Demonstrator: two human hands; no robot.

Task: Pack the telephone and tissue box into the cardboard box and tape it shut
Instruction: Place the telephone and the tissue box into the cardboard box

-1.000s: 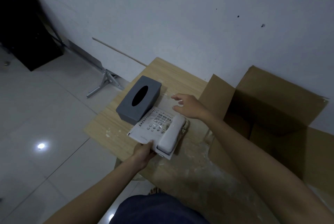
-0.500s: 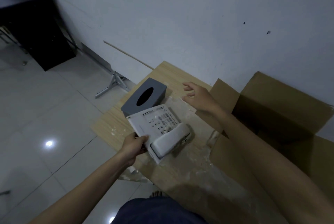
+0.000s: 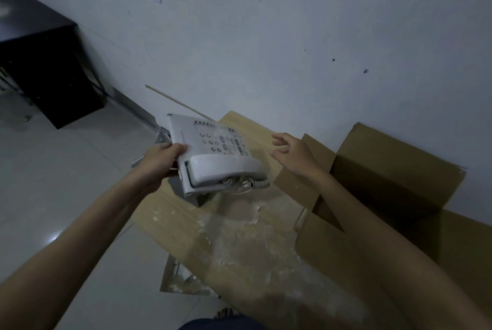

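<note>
My left hand [image 3: 162, 159] grips the left edge of the white telephone [image 3: 213, 154], which is lifted off the table and tilted, its handset on the cradle and its coiled cord bunched at the lower right. My right hand [image 3: 291, 154] hovers open just right of the phone, fingers spread, holding nothing. The open cardboard box [image 3: 399, 196] stands on the right of the table with its flaps up. The grey tissue box is almost wholly hidden behind the raised phone; only a dark corner shows beneath it.
The wooden table [image 3: 239, 236] has a worn, whitish patch in its middle. A white wall runs behind it. On the tiled floor at the left stand a black cabinet [image 3: 45, 63] and a metal bracket. A thin wooden stick leans along the wall.
My left hand has lifted the telephone up off the table and tilted it toward me. My right hand has come off the phone and moved right, toward the box flap.
</note>
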